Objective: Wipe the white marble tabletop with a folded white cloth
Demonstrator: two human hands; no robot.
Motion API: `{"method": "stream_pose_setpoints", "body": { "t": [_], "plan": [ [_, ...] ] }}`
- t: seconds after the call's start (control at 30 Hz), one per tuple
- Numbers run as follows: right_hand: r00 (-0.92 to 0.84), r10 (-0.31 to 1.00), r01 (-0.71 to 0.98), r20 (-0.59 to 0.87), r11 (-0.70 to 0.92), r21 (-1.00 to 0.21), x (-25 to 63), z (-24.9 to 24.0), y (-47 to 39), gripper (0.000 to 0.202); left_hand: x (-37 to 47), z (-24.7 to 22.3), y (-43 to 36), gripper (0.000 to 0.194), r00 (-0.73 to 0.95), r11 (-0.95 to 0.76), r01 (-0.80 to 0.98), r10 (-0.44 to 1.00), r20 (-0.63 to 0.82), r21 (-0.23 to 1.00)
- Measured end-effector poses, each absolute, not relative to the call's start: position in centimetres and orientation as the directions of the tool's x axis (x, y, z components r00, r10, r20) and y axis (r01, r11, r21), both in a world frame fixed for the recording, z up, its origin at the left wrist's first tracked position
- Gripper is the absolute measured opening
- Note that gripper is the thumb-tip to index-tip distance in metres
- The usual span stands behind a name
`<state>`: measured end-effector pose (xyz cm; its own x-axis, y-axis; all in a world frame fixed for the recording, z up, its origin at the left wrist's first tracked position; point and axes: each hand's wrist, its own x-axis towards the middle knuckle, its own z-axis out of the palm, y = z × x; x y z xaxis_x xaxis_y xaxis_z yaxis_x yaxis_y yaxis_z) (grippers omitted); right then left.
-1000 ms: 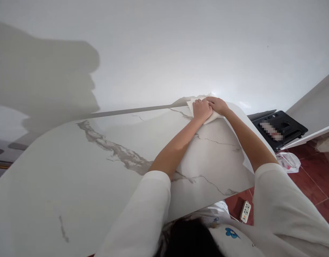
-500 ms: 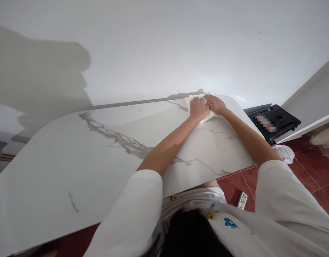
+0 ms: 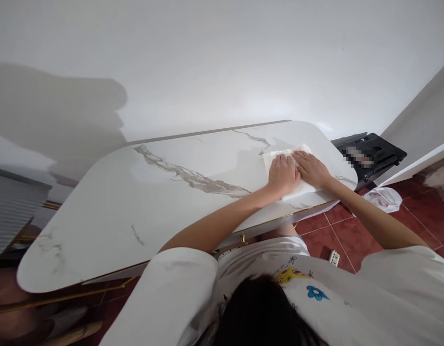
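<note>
A white cloth (image 3: 300, 191), perhaps a paper towel, lies spread on the right part of a white marble-patterned tabletop (image 3: 117, 192). My left hand (image 3: 284, 175) presses down on it with bent fingers held close together. Beside it, my right hand (image 3: 311, 169) bears on the cloth's right side, its fingers long and close together, their tips touching or overlapping the left hand's fingers. Parts of the cloth are hidden under both hands, and its edges show around them.
A white wall (image 3: 222, 62) stands behind the table. Right of the table are a black case (image 3: 387, 151) and a white plastic bag (image 3: 384, 199) on red floor tiles. A power strip (image 3: 334, 258) lies near my legs. A small gold knob (image 3: 242, 238) projects from the table's front.
Both hands have drawn the cloth from the table's back edge toward me and slightly right. The view has shifted, showing more of the table's left end and its front edge.
</note>
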<state>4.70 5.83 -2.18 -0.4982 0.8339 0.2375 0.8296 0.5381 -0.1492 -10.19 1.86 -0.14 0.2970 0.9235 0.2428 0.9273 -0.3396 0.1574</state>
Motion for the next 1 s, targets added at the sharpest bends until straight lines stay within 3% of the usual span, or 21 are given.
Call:
{"method": "stream_pose_setpoints", "body": {
  "t": [0.17, 0.43, 0.7, 1.0],
  "plan": [
    [-0.492, 0.837, 0.832, 0.239, 0.533, -0.154, 7.2, -2.1, 2.0, 0.054, -7.8, 0.1, -1.1, 0.053, 0.363, -0.392, 0.914, 0.905, 0.219, 0.106],
    [-0.414, 0.864, 0.863, 0.286, 0.472, -0.179, 11.7, -2.2, 1.2, 0.053, -3.9, -0.3, -0.8, 0.048, 0.408, -0.460, 0.874, 0.869, 0.279, 0.156],
    [-0.394, 0.862, 0.867, 0.318, 0.463, -0.181, 12.5, -1.9, 7.8, 0.050, -2.7, -0.1, 5.6, 0.034, 0.400, -0.470, 0.851, 0.869, 0.290, 0.235],
    [-0.399, 0.872, 0.855, 0.282, 0.466, -0.229, 10.2, -1.4, 18.1, 0.046, -3.9, -0.2, 14.6, 0.031, 0.273, -0.340, 0.885, 0.932, 0.236, 0.317]
  ]
}}
